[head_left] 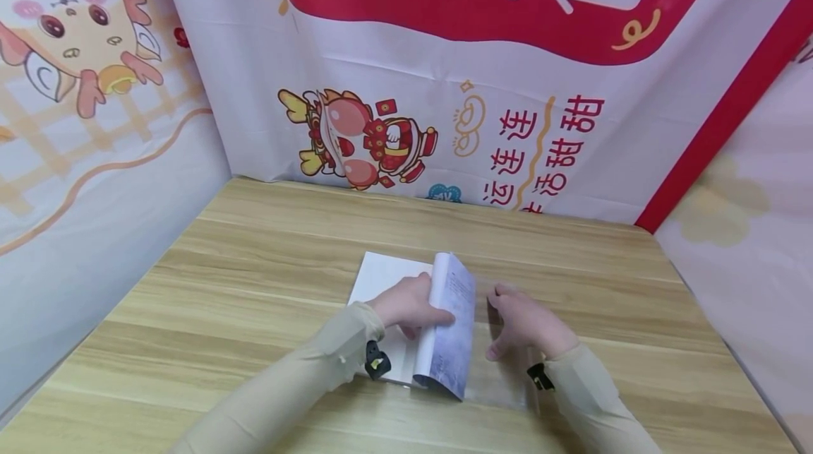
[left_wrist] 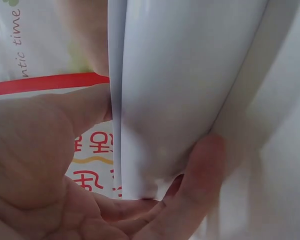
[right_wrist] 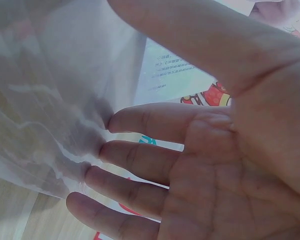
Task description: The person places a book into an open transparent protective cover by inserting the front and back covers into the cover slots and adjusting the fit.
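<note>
A book with white pages lies on the table, its lilac-grey printed cover bent upward in a curve. My left hand grips this bent part, with the thumb over the printed side and the fingers on the white side; the left wrist view shows the curved white sheet between them. Right of the book, a clear plastic sheet extends over the wood. My right hand is at that sheet, fingers fairly straight, several fingertips touching the plastic in the right wrist view.
The wood-grain table extends around the book on all sides. Printed cloth hangings with red lettering and cartoon figures rise behind the table and along both sides. Both wrists wear black straps.
</note>
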Demonstrator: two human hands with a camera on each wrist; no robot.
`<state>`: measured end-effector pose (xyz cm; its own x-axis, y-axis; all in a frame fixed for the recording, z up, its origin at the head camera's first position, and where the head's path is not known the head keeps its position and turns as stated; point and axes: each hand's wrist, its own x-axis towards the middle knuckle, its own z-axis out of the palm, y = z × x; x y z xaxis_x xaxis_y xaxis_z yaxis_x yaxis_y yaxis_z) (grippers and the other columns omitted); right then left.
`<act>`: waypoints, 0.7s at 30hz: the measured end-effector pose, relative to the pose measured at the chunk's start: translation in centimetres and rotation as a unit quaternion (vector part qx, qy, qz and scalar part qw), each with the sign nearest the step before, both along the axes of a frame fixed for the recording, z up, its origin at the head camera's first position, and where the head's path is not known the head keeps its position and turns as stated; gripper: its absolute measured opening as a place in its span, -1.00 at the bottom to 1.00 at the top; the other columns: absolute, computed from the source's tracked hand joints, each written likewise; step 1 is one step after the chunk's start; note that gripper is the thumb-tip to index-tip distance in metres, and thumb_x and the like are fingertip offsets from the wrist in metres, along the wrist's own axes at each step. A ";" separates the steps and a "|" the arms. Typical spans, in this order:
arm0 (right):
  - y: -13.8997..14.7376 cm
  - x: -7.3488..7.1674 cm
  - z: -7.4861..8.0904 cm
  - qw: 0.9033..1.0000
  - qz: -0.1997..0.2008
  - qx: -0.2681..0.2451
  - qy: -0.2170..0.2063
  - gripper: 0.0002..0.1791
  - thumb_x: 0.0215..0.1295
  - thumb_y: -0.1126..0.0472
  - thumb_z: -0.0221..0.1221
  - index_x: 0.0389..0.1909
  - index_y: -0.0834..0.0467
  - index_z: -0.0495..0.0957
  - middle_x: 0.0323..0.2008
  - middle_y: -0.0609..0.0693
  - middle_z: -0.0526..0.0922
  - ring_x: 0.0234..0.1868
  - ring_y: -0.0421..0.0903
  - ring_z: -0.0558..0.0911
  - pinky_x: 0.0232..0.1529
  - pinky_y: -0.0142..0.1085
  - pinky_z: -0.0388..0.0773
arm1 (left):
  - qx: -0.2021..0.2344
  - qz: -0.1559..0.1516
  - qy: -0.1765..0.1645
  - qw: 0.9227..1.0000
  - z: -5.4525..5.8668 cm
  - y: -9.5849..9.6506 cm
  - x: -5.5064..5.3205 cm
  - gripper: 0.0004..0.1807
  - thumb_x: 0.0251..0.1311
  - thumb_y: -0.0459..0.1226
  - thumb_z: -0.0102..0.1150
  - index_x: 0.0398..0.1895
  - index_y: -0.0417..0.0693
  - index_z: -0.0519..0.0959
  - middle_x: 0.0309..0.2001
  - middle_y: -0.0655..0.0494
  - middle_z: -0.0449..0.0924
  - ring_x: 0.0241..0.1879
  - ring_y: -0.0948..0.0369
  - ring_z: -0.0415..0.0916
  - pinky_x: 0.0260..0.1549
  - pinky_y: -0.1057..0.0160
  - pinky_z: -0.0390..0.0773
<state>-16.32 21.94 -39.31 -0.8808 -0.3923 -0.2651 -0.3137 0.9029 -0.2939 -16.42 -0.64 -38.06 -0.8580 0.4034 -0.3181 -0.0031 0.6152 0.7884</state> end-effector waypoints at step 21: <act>0.0 0.1 0.0 1.000 -0.015 -0.003 -0.021 0.13 -0.29 0.05 0.62 0.32 0.46 0.31 0.38 0.38 0.22 0.33 0.34 0.27 0.29 0.15 0.26 | -0.017 0.014 -0.017 1.000 -0.5 0.0 -0.4 -0.45 0.09 -0.13 0.43 -0.01 -0.22 0.39 -0.42 -0.01 0.57 -0.54 0.12 0.62 -0.63 0.12 0.67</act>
<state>-16.27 21.93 -39.27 -0.8805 -0.3680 -0.2989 -0.2742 0.9096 -0.3123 -16.79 -0.62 -38.58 -0.8571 0.3677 -0.3608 -0.0469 0.6417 0.7655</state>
